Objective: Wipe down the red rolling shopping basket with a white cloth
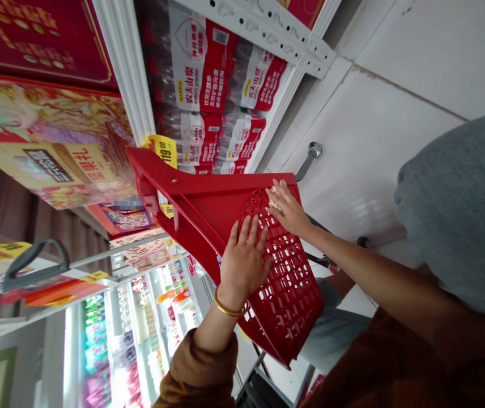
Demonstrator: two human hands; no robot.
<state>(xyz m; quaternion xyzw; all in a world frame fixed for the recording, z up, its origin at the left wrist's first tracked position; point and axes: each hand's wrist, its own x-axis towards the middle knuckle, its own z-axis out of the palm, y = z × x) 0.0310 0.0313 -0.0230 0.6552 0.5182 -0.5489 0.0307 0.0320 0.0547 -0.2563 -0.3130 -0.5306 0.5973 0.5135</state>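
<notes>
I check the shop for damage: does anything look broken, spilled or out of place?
Nothing looks broken or spilled. The red basket seems tilted, but the whole view is turned sideways. Left hand lies flat on its mesh; right hand presses something pale at its rim.

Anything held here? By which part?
Left hand lies flat on the red plastic lattice basket, gripping nothing. Right hand presses a small white wad against it; grasp unclear.

Shrink-wrapped bottled-water packs [202, 73] w/ red labels on bottom shelf, under white perforated shelf rail [268, 28]. Yellow price tag [164, 150] at shelf edge. Gift boxes [51, 141] stacked alongside. Grey handle [34, 260] nearby. Drinks cooler [98, 351] far back, blurred. White floor tiles [374, 130].
</notes>
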